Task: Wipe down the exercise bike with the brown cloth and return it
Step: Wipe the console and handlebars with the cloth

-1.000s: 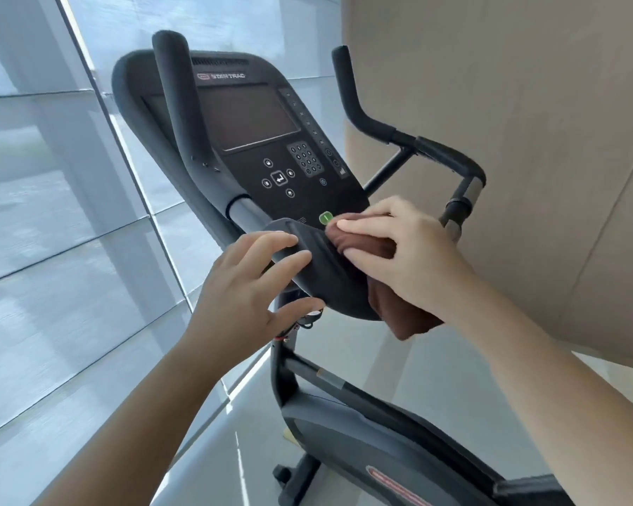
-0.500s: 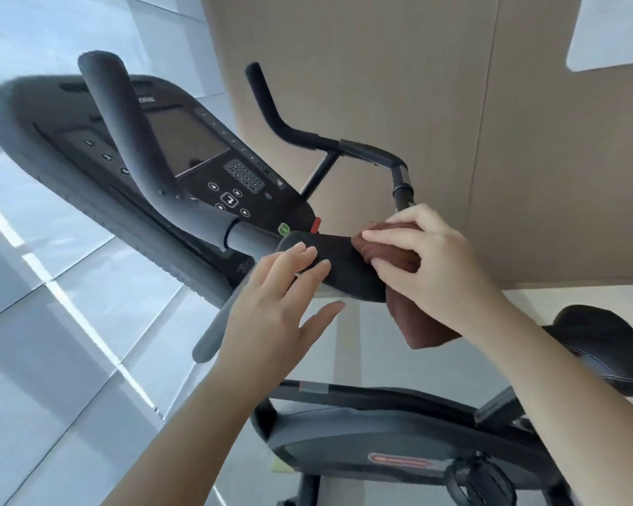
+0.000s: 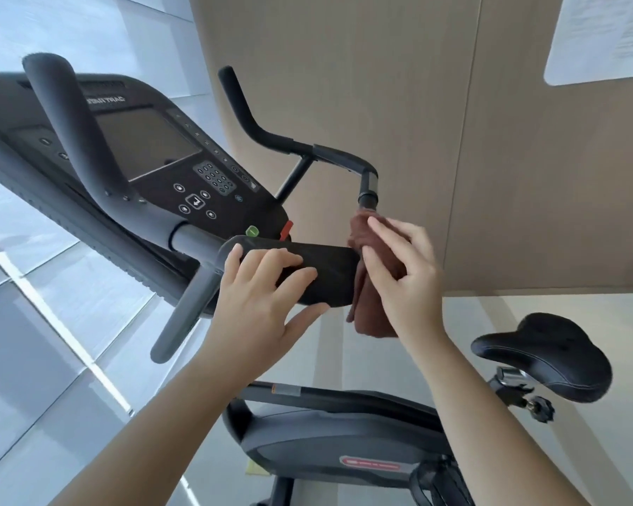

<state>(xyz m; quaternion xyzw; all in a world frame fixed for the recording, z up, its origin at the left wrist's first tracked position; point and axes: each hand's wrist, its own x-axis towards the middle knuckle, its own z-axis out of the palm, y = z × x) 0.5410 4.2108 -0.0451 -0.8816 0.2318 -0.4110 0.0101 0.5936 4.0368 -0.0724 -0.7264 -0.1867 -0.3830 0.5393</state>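
Note:
The exercise bike fills the view, its black console at upper left and a dark padded armrest in the middle. My left hand grips the armrest, fingers over its top and thumb beneath. My right hand holds the brown cloth against the armrest's right end, just below the right handlebar. Part of the cloth hangs down under the hand.
The black saddle sits at lower right, the grey frame housing below the hands. A beige wall panel stands close behind the bike, with a white notice at upper right. Glass panels run along the left.
The view has swung right, so the saddle now shows. My right hand has slid the cloth right along the armrest to its end. My left hand has closed round the armrest.

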